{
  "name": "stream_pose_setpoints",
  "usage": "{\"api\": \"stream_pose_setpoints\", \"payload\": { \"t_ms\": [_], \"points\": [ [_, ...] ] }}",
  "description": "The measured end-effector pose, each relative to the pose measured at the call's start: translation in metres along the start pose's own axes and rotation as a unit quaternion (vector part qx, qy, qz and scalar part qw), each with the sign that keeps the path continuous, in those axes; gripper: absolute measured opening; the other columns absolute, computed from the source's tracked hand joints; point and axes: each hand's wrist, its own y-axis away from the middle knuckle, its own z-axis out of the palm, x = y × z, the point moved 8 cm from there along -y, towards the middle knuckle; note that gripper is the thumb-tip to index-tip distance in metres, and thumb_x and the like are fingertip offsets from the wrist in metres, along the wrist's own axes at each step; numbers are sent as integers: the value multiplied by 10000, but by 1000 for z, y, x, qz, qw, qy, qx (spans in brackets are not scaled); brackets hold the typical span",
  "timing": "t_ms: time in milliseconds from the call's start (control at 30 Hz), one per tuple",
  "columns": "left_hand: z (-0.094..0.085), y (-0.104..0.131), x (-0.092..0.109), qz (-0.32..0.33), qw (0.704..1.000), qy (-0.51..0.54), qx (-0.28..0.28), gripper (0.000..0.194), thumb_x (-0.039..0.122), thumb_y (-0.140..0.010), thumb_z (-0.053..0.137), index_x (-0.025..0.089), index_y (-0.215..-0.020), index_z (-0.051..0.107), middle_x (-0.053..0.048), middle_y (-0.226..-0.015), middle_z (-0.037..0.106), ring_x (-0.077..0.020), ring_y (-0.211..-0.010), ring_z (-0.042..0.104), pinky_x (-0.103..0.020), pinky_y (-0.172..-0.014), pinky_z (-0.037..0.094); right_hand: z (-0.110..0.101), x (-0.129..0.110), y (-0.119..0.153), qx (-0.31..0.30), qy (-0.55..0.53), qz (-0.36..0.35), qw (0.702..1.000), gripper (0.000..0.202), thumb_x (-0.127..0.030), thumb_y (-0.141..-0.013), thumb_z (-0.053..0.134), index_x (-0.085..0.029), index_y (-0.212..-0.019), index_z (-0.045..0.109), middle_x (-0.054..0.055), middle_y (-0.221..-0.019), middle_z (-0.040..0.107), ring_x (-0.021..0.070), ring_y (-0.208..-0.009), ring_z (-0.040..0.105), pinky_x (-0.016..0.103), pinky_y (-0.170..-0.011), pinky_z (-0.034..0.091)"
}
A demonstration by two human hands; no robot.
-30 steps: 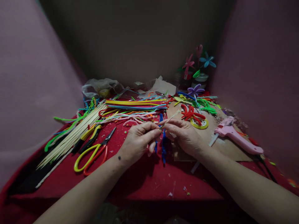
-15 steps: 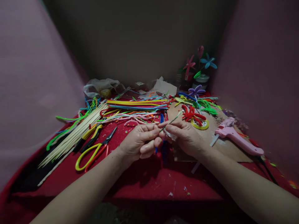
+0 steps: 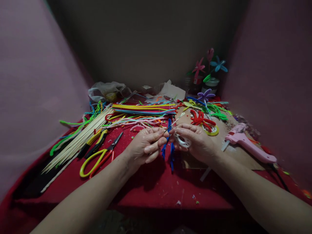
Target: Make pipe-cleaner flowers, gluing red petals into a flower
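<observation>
My left hand (image 3: 148, 143) pinches a thin stem (image 3: 175, 121) between thumb and forefinger. The stem slants up to the right and ends in a pale tip. My right hand (image 3: 192, 138), fingers bent, holds a white tape spool (image 3: 183, 141) with holes in its face, close to the stem. Its thumb and forefinger are near the stem; whether they touch it I cannot tell. Blue fuzzy pipe cleaners (image 3: 172, 157) show below and between my hands. Beyond my right hand, a red pipe-cleaner flower (image 3: 201, 118) rests by a yellow-rimmed spool (image 3: 213, 130).
Yellow-and-red scissors (image 3: 106, 156), pliers (image 3: 97, 143) and a bundle of wooden sticks (image 3: 80, 138) lie left. Coloured pipe cleaners (image 3: 143, 109) spread behind. A pink glue gun (image 3: 251, 143) rests on cardboard (image 3: 219, 156) at right. Pipe-cleaner flowers (image 3: 218, 64) stand at the back.
My right hand has turned and shifted slightly right, bringing the white spool's face into view. The stem's tip has moved left and down. More of the blue pipe cleaners shows.
</observation>
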Motion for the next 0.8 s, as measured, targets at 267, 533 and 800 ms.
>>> {"api": "stream_pose_setpoints", "payload": {
  "t_ms": [267, 533, 800],
  "points": [
    [-3, -4, -6, -7, 1000, -27, 6, 115, 195, -799, 533, 89, -787, 575, 57, -519, 500, 16, -251, 220, -110, -214, 290, -6, 5, 1, 55, -15, 46, 997, 255, -387, -698, 637, -133, -676, 648, 25, -569, 616, 93, -433, 533, 172, -358, 320],
    [0, -2, -4, -9, 999, -48, 13, 147, 203, -829, 483, 107, -737, 546, 70, -428, 468, -3, -226, 227, -122, -213, 284, -11, 9, -1, 40, 3, 46, 998, 274, -400, -734, 594, -137, -738, 670, 28, -542, 611, 84, -394, 486, 173, -333, 246],
    [5, -3, -7, 16, 992, -128, 1, 161, 261, -805, 521, 112, -749, 537, 8, -549, 569, -73, -358, 498, -181, -337, 427, -15, -5, 4, 84, 73, 15, 994, 184, -322, -686, 626, -144, -668, 667, 38, -584, 624, 92, -460, 492, 186, -385, 295]
  ]
}}
